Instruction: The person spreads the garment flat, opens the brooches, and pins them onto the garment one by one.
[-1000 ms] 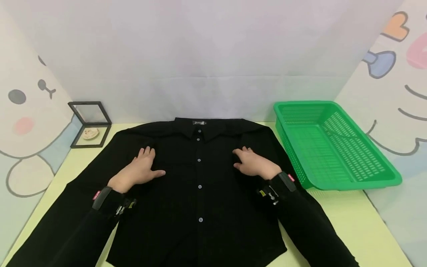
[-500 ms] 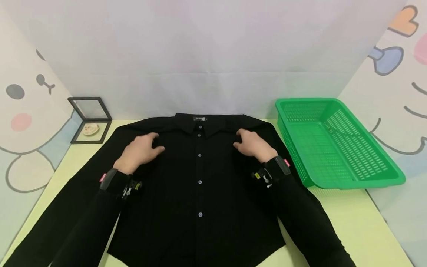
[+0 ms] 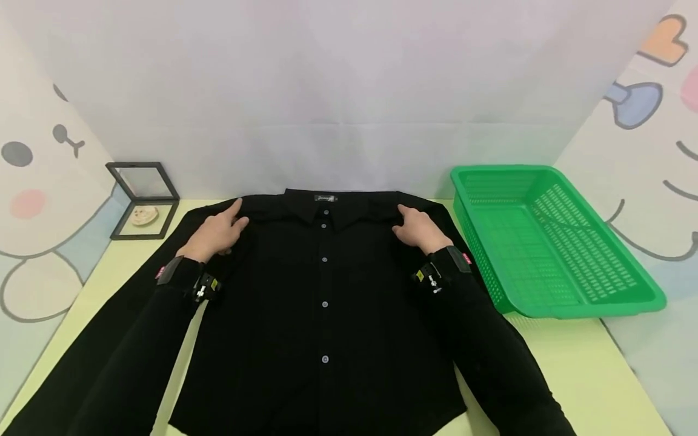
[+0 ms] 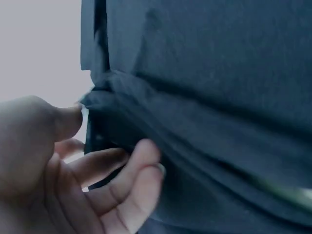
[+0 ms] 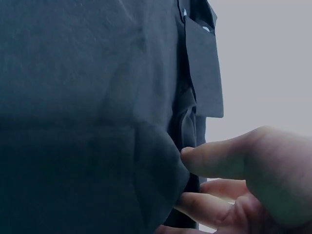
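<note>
A black button-up shirt (image 3: 283, 290) lies spread face up, its collar (image 3: 327, 203) towards the back wall. At the shoulder on the left, my left hand (image 3: 215, 233) touches the cloth, index finger stretched forward and thumb apart. In the left wrist view, the other fingers (image 4: 141, 185) bend loosely beside a fold. My right hand (image 3: 420, 229) is at the opposite shoulder, index finger reaching forward. The right wrist view has the thumb (image 5: 214, 158) and fingertips against the fabric, spread apart with no clear pinch. Part of the sleeves is hidden under my forearms.
A green plastic basket (image 3: 507, 309) stands to the right on the pale yellow table (image 3: 589, 363). At the back left is a small open black frame (image 3: 144, 200) with a pale round object (image 3: 144, 215) in it. Walls rise at the back and both sides.
Both hands have moved up the shirt from the chest to the shoulders, the left also slightly outwards. The left index finger now points further forward. The shirt lies in nearly the same place.
</note>
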The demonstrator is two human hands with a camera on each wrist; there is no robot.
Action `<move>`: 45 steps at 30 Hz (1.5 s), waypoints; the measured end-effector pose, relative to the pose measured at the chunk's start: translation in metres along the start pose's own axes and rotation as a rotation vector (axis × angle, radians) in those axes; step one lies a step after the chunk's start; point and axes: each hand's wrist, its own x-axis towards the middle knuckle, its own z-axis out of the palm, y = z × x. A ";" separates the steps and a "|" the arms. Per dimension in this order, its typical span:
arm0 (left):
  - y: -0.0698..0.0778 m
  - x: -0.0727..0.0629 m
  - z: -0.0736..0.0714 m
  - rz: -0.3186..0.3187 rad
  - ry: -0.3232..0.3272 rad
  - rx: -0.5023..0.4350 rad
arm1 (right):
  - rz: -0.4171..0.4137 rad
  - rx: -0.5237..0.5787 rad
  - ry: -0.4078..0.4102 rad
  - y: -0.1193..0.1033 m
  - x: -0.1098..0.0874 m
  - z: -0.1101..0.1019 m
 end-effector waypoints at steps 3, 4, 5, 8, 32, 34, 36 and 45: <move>-0.003 -0.004 -0.004 0.026 0.059 0.001 | -0.023 -0.001 0.021 0.001 -0.001 -0.003; -0.002 -0.005 -0.005 0.028 0.079 0.007 | -0.030 -0.007 0.026 0.001 -0.002 -0.004; -0.001 -0.007 -0.007 0.038 0.103 0.014 | -0.036 -0.010 0.033 0.001 -0.003 -0.006; 0.007 -0.015 -0.014 0.058 0.179 0.028 | -0.066 -0.017 0.056 -0.001 -0.006 -0.012; 0.017 -0.017 0.013 0.001 -0.130 0.144 | -0.077 -0.168 -0.047 -0.022 -0.024 0.012; 0.016 -0.013 0.017 -0.043 -0.176 0.154 | -0.056 -0.179 -0.116 -0.020 -0.018 0.014; 0.015 -0.009 0.019 -0.072 -0.182 0.167 | -0.024 -0.190 -0.147 -0.016 -0.012 0.015; 0.018 -0.009 0.027 -0.070 -0.094 0.199 | -0.086 -0.169 -0.152 -0.010 -0.009 0.021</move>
